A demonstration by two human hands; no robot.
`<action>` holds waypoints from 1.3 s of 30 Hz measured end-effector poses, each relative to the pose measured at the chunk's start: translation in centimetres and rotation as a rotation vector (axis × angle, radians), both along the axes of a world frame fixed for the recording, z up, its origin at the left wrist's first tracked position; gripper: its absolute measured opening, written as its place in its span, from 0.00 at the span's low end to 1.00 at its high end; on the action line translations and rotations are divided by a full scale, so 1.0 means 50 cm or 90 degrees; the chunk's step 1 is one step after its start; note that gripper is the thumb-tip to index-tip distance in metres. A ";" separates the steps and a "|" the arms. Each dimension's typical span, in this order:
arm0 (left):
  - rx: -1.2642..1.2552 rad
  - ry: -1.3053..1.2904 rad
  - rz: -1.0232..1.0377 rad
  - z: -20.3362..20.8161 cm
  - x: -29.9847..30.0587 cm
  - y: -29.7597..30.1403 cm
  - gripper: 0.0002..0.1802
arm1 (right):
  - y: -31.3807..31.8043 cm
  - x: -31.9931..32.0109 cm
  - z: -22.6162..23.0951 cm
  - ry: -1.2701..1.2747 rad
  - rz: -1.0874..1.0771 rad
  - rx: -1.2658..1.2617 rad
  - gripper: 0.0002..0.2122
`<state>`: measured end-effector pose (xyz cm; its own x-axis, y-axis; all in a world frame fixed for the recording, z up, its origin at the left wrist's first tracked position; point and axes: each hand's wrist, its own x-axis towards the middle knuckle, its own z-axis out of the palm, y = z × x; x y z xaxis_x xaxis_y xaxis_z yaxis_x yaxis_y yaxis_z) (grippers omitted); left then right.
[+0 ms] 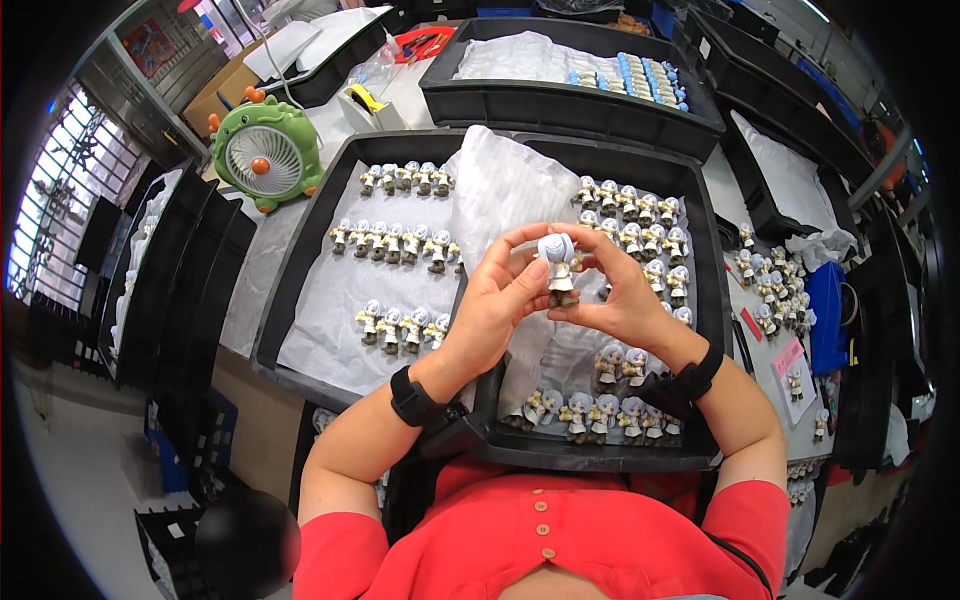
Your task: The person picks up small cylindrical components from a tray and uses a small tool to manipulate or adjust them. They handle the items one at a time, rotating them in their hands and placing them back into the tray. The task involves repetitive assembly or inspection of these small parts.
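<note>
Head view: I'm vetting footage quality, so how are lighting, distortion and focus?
Head view, left: the window glares behind its grille; head view, rim: corners fall to black and straight edges bow; head view, centre: the figurine between the fingers looks fairly clear; head view, lower left: a dark round patch is blurred, its nature unclear.

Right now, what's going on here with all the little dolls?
A person in a red shirt holds one small figurine, using the left grip and right grip together. Similar figurines are in rows in the left black tray and right black tray; another cluster is farther right.
</note>
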<state>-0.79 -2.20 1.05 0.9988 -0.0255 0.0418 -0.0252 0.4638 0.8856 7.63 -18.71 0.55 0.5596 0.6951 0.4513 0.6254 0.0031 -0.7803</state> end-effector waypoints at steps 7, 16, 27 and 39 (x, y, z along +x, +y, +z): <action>-0.043 0.025 0.028 -0.008 0.001 0.003 0.17 | 0.000 0.000 0.006 -0.060 -0.021 0.018 0.35; -0.080 0.061 0.015 -0.008 0.004 0.000 0.18 | 0.001 -0.008 0.016 -0.134 -0.052 0.026 0.34; 0.046 -0.030 0.042 -0.008 -0.001 -0.013 0.27 | 0.002 -0.007 0.015 -0.141 -0.053 0.020 0.32; -0.103 0.016 -0.056 -0.006 0.003 0.000 0.26 | 0.001 -0.004 0.005 -0.093 -0.045 0.025 0.38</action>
